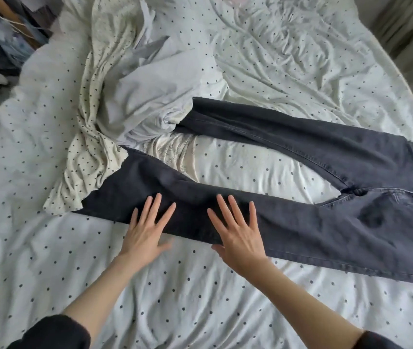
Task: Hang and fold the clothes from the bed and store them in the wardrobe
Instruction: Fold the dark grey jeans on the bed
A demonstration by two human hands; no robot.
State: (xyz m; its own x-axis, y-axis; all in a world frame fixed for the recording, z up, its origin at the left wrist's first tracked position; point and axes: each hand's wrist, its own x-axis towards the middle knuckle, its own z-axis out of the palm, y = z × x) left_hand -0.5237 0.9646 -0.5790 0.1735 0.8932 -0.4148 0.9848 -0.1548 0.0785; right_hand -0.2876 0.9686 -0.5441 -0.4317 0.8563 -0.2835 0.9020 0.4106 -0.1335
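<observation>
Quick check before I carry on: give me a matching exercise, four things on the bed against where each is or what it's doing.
Things:
1. dark jeans
2. cream dotted garment
3. pale grey garment
4. left hand and right hand

States:
A. bunched up behind the jeans' hems
B. pressing flat on the near leg
C. spread out, legs apart
D. draped over the near leg's hem

Pairs: 1-C, 2-D, 3-A, 4-B

Soft, even daylight — faint shadows only; wide-angle lens bends the bed (351, 59) edges, corners slightly blurred.
</observation>
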